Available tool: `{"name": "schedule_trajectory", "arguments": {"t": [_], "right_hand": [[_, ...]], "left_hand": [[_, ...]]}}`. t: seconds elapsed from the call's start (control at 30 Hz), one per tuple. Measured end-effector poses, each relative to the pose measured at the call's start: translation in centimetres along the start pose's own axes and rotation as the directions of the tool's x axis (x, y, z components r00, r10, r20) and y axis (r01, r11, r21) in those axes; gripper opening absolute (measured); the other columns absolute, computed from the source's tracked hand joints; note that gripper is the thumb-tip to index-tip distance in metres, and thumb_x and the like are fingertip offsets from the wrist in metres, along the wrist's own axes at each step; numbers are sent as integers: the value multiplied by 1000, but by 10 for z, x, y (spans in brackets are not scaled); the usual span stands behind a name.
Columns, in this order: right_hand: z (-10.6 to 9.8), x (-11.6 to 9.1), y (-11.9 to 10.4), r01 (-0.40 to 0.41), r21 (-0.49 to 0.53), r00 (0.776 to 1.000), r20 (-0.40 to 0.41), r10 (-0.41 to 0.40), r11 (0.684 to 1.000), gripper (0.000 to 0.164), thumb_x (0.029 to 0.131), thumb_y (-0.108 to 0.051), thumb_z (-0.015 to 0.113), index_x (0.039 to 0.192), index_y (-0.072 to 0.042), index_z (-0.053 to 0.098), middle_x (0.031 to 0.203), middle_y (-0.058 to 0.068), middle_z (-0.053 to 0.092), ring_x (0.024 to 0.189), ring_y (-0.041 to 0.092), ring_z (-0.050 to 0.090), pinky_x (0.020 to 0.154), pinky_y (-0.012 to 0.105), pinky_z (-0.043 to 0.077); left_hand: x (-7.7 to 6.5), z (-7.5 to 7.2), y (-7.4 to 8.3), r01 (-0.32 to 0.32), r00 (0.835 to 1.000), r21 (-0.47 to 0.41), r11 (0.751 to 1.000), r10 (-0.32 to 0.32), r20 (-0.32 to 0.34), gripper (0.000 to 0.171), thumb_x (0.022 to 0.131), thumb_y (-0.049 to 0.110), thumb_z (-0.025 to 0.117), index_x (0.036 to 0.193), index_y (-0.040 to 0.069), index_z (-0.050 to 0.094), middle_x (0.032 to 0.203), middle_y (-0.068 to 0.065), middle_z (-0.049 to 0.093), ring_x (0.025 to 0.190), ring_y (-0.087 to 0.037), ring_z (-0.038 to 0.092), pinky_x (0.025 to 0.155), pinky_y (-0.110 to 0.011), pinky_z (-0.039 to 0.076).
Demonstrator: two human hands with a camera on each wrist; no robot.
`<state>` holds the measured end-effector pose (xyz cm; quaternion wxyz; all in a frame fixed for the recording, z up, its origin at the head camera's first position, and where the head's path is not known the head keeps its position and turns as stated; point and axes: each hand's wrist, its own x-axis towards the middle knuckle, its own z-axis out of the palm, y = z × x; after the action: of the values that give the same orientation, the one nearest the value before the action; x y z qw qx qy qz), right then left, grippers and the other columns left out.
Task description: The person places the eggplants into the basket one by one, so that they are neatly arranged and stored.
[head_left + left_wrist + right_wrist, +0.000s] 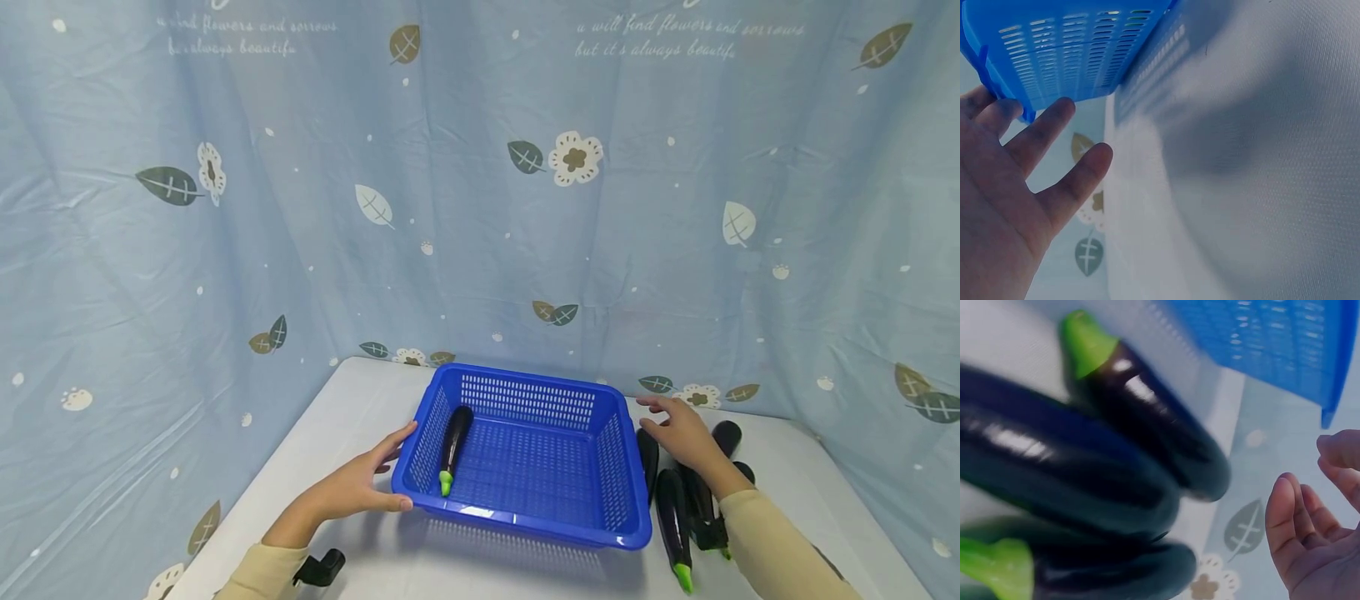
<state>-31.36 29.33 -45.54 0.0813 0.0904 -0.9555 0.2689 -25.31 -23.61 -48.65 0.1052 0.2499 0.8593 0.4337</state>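
Observation:
A blue plastic basket (517, 521) with slotted walls stands on the table in the head view. Inside it, along the left wall, lies one dark eggplant (456, 442) with its green stem end toward the front. My left hand (356, 485) is at the basket's left front corner, fingers spread and fingertips right at the rim. Beyond the right rim hovers my right hand (686, 437), its fingers loosely bent and holding nothing. Several eggplants (672, 508) lie beneath and beside the right forearm, which partly hides them. Close up, an eggplant (1054, 450) fills much of the right wrist view.
The white table (360, 575) ends at the back against a blue curtain (465, 208) printed with leaves and flowers. The curtain also hangs along the left and right sides. A black device (321, 568) sits at the left wrist.

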Motion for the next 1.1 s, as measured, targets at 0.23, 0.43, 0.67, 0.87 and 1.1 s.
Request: {"name": "schedule_trajectory", "arguments": {"t": [0.23, 0.43, 0.67, 0.87, 1.1], "right_hand": [[0, -11, 15, -82, -36, 996, 22, 83, 996, 41, 97, -15, 65, 134, 3, 60, 127, 35, 57, 103, 48, 64, 83, 60, 57], [-3, -18, 30, -94, -61, 995, 20, 95, 994, 40, 96, -14, 66, 131, 3, 61, 123, 36, 58, 100, 47, 65, 81, 60, 57], [-11, -28, 44, -94, -57, 996, 0, 94, 994, 40, 94, -13, 67, 130, 5, 62, 120, 36, 58, 97, 47, 65, 79, 59, 57], [-17, -37, 55, -69, -76, 997, -31, 67, 995, 38, 93, -10, 68, 126, 7, 63, 115, 37, 60, 95, 46, 65, 79, 62, 55], [-26, -45, 68, -75, -79, 997, -35, 73, 994, 40, 94, -12, 67, 128, 9, 60, 117, 39, 61, 98, 50, 64, 82, 64, 53]], "left_hand": [[-2, 0, 2, -12, 1000, -2, 1000, 12, -3, 107, 84, 34, 83, 165, 18, 14, 165, -22, 23, 143, -47, 37, 110, -64, 40], [-4, 2, 5, -16, 1000, 0, 1000, 16, 4, 108, 84, 33, 84, 164, 15, 15, 164, -24, 24, 143, -47, 37, 110, -64, 39], [-7, 3, 5, -5, 1000, 20, 1000, 5, -3, 108, 84, 36, 83, 165, 17, 15, 164, -23, 25, 143, -47, 38, 109, -64, 40], [-9, 4, 6, -7, 1000, 26, 1000, 7, 0, 108, 84, 36, 84, 165, 16, 14, 164, -22, 25, 143, -46, 38, 109, -64, 40], [-11, 5, 7, 4, 1000, 26, 1000, -4, -3, 108, 84, 37, 83, 164, 15, 15, 164, -23, 26, 143, -47, 38, 108, -65, 40]]}}
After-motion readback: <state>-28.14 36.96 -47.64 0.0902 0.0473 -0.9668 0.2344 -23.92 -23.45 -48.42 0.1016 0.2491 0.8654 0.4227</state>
